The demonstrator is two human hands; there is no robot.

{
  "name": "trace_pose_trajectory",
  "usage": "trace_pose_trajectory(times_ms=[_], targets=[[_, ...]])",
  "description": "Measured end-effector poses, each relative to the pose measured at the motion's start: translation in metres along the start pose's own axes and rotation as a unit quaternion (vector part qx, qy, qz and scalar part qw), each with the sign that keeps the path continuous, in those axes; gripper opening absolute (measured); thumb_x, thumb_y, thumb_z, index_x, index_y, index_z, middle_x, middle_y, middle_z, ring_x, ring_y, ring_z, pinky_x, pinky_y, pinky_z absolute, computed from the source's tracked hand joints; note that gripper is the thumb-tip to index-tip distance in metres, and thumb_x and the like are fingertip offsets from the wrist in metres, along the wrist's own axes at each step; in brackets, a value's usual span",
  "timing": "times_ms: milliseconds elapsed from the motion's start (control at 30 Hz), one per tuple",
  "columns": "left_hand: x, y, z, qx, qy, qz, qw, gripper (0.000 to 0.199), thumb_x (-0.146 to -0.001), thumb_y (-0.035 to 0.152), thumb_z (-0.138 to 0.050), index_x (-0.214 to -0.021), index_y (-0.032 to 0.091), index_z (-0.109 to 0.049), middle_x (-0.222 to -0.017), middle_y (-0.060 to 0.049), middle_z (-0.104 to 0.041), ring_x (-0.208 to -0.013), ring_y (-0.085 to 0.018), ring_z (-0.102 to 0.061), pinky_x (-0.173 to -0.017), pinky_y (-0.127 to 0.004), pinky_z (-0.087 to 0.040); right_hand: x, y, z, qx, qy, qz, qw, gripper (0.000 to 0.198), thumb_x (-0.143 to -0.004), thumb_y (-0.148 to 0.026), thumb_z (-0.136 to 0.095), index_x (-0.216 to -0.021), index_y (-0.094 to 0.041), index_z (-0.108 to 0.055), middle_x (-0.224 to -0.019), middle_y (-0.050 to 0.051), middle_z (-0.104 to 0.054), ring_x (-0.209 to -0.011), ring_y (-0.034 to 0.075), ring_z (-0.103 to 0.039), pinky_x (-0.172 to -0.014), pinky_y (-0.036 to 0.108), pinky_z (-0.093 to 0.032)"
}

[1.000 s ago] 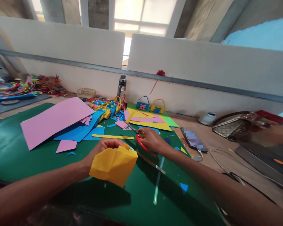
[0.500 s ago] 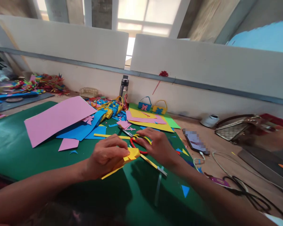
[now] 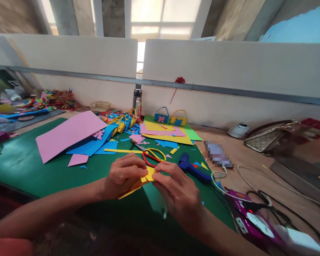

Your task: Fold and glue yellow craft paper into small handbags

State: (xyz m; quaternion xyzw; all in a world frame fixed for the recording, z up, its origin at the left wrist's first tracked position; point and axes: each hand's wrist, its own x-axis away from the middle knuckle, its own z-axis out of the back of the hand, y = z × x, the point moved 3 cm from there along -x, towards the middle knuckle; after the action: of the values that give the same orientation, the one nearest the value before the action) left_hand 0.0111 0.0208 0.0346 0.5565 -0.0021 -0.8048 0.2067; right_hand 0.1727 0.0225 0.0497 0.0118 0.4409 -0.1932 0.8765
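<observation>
My left hand (image 3: 125, 175) is closed around a small folded piece of yellow craft foam or paper (image 3: 149, 174), held above the green mat. The fingertips of my right hand (image 3: 179, 186) pinch the right edge of the same piece. Much of it is hidden by my fingers. Just beyond my hands lie the scissors (image 3: 156, 154) with red and yellow handles, and a thin yellow strip (image 3: 120, 151) beside their blades. A blue glue gun (image 3: 193, 169) rests to the right of my right hand. Under that hand shows a short translucent stick (image 3: 164, 212).
A large pink sheet (image 3: 73, 133) overlaps blue sheets (image 3: 106, 146) at left. Small foam bags stand at the back, one blue (image 3: 161, 117), one yellow (image 3: 178, 121). To the right are a phone (image 3: 217, 154), a cable, a purple device (image 3: 256, 220) and a handbag (image 3: 266, 140).
My right hand has come away from the scissors' handles and down to the yellow piece, which it now pinches. My left hand keeps its hold. The view has shifted, showing the glue gun and purple device.
</observation>
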Motion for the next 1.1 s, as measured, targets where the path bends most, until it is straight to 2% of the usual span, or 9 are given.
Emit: trace_pose_trajectory(times_ms=[233,333,467,567,667,833,933,1000,1100], targets=[[-0.006,0.006,-0.017,0.007,-0.013,0.015,1.0,0.013,-0.082,0.015,-0.049,-0.087,0.016,-0.061,-0.078,-0.009,-0.063,-0.072,-0.015,-0.058,-0.064,-0.029,-0.048,0.013,0.004,0.007,-0.015,0.031,0.017,0.999,0.015,-0.078,-0.007,-0.054,-0.087,-0.018,-0.056,-0.082,0.006,-0.062,-0.079,0.016,-0.058,-0.073,0.033,-0.051],[-0.006,0.008,-0.017,-0.047,-0.012,-0.031,0.998,0.012,-0.081,0.015,-0.051,-0.088,0.017,-0.061,-0.076,-0.008,-0.065,-0.071,-0.015,-0.059,-0.063,-0.028,-0.049,0.015,0.006,0.006,-0.02,0.035,0.027,0.999,0.015,-0.078,-0.006,-0.052,-0.084,-0.018,-0.056,-0.08,0.006,-0.063,-0.078,0.016,-0.058,-0.072,0.033,-0.05],[-0.001,0.009,-0.012,-0.13,-0.031,-0.114,0.984,0.011,-0.077,0.015,-0.056,-0.088,0.017,-0.059,-0.076,-0.007,-0.068,-0.072,-0.016,-0.061,-0.067,-0.03,-0.051,0.016,0.006,0.003,0.0,0.012,0.077,0.997,0.018,-0.077,-0.003,-0.05,-0.085,-0.018,-0.057,-0.08,0.006,-0.064,-0.079,0.016,-0.058,-0.074,0.034,-0.049],[0.001,0.008,-0.01,-0.132,-0.039,-0.127,0.982,0.01,-0.077,0.015,-0.055,-0.086,0.015,-0.059,-0.075,-0.009,-0.068,-0.072,-0.017,-0.061,-0.066,-0.032,-0.051,0.016,0.007,0.001,0.02,0.001,0.098,0.995,0.018,-0.076,-0.003,-0.052,-0.086,-0.018,-0.057,-0.081,0.006,-0.065,-0.081,0.016,-0.059,-0.076,0.035,-0.047],[0.001,0.006,-0.011,-0.077,-0.044,-0.078,0.993,0.011,-0.077,0.01,-0.051,-0.083,0.013,-0.059,-0.075,-0.011,-0.067,-0.069,-0.016,-0.059,-0.063,-0.031,-0.05,0.015,0.007,-0.001,0.007,0.009,0.071,0.997,0.013,-0.076,-0.006,-0.056,-0.085,-0.016,-0.056,-0.078,0.006,-0.064,-0.078,0.015,-0.059,-0.075,0.035,-0.047],[0.002,-0.001,-0.018,0.05,-0.08,0.067,0.993,0.013,-0.078,0.007,-0.049,-0.081,0.014,-0.06,-0.075,-0.009,-0.064,-0.066,-0.013,-0.057,-0.06,-0.025,-0.048,0.014,0.008,-0.001,-0.013,0.001,-0.008,1.0,0.01,-0.077,-0.01,-0.057,-0.084,-0.017,-0.056,-0.074,0.003,-0.065,-0.07,0.013,-0.06,-0.075,0.032,-0.046],[0.004,-0.004,-0.019,0.075,-0.085,0.097,0.989,0.012,-0.08,0.01,-0.05,-0.081,0.014,-0.061,-0.076,-0.009,-0.064,-0.067,-0.012,-0.057,-0.06,-0.023,-0.047,0.014,0.008,0.001,-0.02,-0.003,-0.033,0.999,0.009,-0.078,-0.011,-0.056,-0.085,-0.018,-0.056,-0.075,0.001,-0.066,-0.07,0.012,-0.061,-0.076,0.031,-0.046],[0.005,-0.003,-0.017,0.053,-0.072,0.066,0.994,0.011,-0.081,0.013,-0.05,-0.083,0.014,-0.061,-0.076,-0.009,-0.064,-0.067,-0.012,-0.057,-0.061,-0.025,-0.048,0.014,0.007,0.001,-0.023,-0.006,-0.026,0.999,0.008,-0.078,-0.013,-0.058,-0.084,-0.018,-0.056,-0.075,0.002,-0.066,-0.071,0.013,-0.061,-0.076,0.032,-0.046],[0.004,0.002,-0.014,-0.022,-0.055,-0.028,0.998,0.009,-0.08,0.013,-0.052,-0.084,0.014,-0.06,-0.075,-0.01,-0.066,-0.067,-0.014,-0.058,-0.061,-0.027,-0.049,0.015,0.006,0.0,-0.018,-0.016,0.009,1.0,0.006,-0.077,-0.015,-0.059,-0.082,-0.017,-0.057,-0.077,0.005,-0.065,-0.074,0.015,-0.06,-0.074,0.033,-0.047]])
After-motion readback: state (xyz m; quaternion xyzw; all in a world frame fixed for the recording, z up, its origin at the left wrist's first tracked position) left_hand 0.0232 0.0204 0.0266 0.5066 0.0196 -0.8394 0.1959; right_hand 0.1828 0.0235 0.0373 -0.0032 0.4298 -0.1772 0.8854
